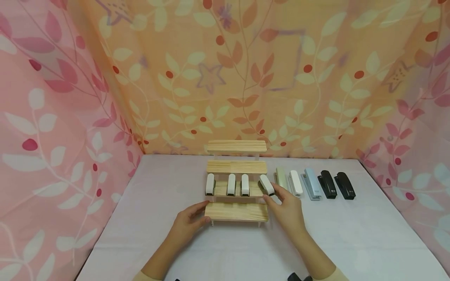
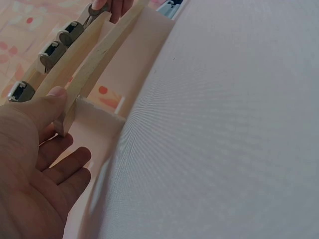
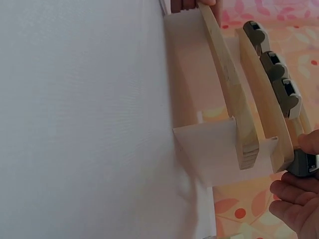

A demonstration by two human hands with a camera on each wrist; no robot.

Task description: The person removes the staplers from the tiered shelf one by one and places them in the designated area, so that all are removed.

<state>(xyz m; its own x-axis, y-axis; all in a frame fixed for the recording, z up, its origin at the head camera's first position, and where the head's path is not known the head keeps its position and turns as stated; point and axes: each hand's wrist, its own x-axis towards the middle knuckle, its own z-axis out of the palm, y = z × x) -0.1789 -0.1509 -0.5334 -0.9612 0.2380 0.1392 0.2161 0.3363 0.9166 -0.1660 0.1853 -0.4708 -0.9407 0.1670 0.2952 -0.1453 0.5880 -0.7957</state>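
A tiered wooden display rack stands on the white table. My left hand pinches the left end of its lowest board, thumb on top and index finger below in the left wrist view. On the tier above, three white staplers stand with their ends facing me, one at the left and two near the middle. At that tier's right end my right hand grips a fourth white stapler, which leans at an angle. Its dark base overlaps the board's end in the right wrist view.
Right of the rack stand a pale green stapler, a white one, a light blue one and two black staplers. Two upper boards of the rack rise behind. Patterned cloth hangs around the table.
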